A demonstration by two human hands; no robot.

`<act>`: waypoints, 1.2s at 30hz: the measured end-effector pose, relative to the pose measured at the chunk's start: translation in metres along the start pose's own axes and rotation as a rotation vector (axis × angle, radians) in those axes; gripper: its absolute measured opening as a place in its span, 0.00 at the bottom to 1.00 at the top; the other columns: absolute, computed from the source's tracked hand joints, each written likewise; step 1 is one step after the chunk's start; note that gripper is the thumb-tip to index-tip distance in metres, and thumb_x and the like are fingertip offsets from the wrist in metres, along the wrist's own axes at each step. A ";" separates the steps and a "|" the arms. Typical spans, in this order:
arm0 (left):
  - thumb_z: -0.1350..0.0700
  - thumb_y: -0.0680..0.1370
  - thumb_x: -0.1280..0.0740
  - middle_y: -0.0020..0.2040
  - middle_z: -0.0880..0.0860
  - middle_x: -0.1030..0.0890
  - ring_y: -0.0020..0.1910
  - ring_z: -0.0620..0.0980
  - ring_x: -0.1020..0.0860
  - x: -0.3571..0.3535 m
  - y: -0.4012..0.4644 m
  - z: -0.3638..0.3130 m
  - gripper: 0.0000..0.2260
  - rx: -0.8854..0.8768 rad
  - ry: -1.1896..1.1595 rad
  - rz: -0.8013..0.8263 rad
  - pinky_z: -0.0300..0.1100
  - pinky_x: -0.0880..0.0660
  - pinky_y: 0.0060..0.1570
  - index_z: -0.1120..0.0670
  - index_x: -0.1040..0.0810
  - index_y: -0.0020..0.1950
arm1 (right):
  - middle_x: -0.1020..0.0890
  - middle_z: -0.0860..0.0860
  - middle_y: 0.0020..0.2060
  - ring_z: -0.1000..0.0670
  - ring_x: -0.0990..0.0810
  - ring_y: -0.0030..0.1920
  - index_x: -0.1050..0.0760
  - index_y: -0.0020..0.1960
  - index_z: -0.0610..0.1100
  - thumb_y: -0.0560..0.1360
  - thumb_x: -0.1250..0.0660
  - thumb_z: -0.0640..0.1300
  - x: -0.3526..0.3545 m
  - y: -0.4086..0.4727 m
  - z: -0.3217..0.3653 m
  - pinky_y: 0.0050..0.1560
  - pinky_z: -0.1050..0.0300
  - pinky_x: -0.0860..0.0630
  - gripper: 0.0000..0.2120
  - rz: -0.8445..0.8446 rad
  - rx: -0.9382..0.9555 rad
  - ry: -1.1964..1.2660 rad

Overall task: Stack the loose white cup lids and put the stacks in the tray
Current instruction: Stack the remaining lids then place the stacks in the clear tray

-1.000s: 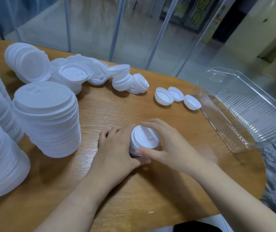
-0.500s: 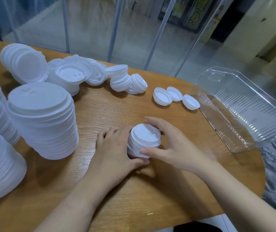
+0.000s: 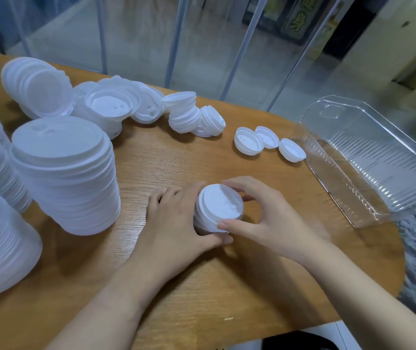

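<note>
A short stack of small white lids (image 3: 219, 207) stands on the wooden table (image 3: 227, 286) near its middle. My left hand (image 3: 174, 223) wraps round its left side, thumb under the near edge. My right hand (image 3: 265, 218) grips it from the right, thumb at the front rim and fingers curled over the far rim. Three loose small lids (image 3: 248, 141) lie further back, near the clear plastic tray (image 3: 368, 168), which holds nothing and sits at the right edge of the table.
Tall stacks of large white lids (image 3: 65, 173) stand at the left. A heap of large and small lids (image 3: 116, 107) lies at the back left. Behind the table is a glass wall. The table's right edge curves away near the tray.
Both hands stay on the small stack. It looks slightly raised and tilted compared with a second ago, and my right fingers have shifted over its far rim.
</note>
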State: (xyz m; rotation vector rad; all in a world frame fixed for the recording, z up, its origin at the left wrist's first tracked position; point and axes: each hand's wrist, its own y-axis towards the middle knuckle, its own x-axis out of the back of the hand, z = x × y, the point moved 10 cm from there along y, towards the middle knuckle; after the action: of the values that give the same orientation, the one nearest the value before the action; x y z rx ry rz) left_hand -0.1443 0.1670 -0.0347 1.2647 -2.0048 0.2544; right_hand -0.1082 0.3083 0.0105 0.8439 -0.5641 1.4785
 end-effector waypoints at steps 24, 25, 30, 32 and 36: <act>0.20 0.59 0.33 0.61 0.25 0.34 0.65 0.26 0.43 0.003 -0.002 0.005 0.39 0.032 -0.039 -0.016 0.31 0.51 0.68 0.32 0.38 0.66 | 0.18 0.49 0.59 0.44 0.24 0.65 0.17 0.61 0.44 0.81 0.31 0.52 0.060 0.110 -0.120 0.62 0.47 0.31 0.15 -0.259 -0.194 -0.541; 0.20 0.59 0.33 0.60 0.22 0.37 0.65 0.23 0.46 0.004 -0.002 0.004 0.38 0.034 -0.051 -0.022 0.29 0.50 0.68 0.29 0.40 0.65 | 0.17 0.49 0.58 0.44 0.23 0.63 0.17 0.59 0.44 0.81 0.31 0.51 0.060 0.114 -0.120 0.61 0.47 0.31 0.13 -0.263 -0.194 -0.546; 0.21 0.63 0.35 0.61 0.18 0.39 0.64 0.20 0.48 0.006 -0.003 -0.002 0.34 0.025 -0.064 -0.011 0.34 0.47 0.69 0.28 0.40 0.65 | 0.13 0.46 0.47 0.41 0.19 0.52 0.14 0.49 0.41 0.80 0.32 0.42 0.062 0.115 -0.119 0.58 0.42 0.27 0.08 -0.316 -0.220 -0.531; 0.22 0.64 0.35 0.61 0.22 0.35 0.65 0.24 0.43 0.004 -0.002 -0.001 0.33 0.030 -0.060 -0.007 0.35 0.49 0.71 0.30 0.38 0.66 | 0.13 0.46 0.46 0.41 0.19 0.49 0.14 0.49 0.40 0.80 0.32 0.41 0.068 0.110 -0.115 0.57 0.43 0.26 0.08 -0.361 -0.224 -0.490; 0.23 0.65 0.33 0.58 0.26 0.32 0.63 0.22 0.44 0.005 -0.002 -0.001 0.33 0.046 -0.051 -0.017 0.37 0.48 0.69 0.32 0.36 0.65 | 0.14 0.51 0.46 0.50 0.20 0.49 0.16 0.49 0.42 0.81 0.33 0.42 0.090 0.088 -0.099 0.49 0.62 0.31 0.07 -0.461 -0.239 -0.302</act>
State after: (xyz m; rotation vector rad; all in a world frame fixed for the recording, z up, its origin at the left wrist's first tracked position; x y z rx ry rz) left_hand -0.1434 0.1631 -0.0315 1.3289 -2.0413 0.2639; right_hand -0.2072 0.4322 0.0337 0.9382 -0.6994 0.8517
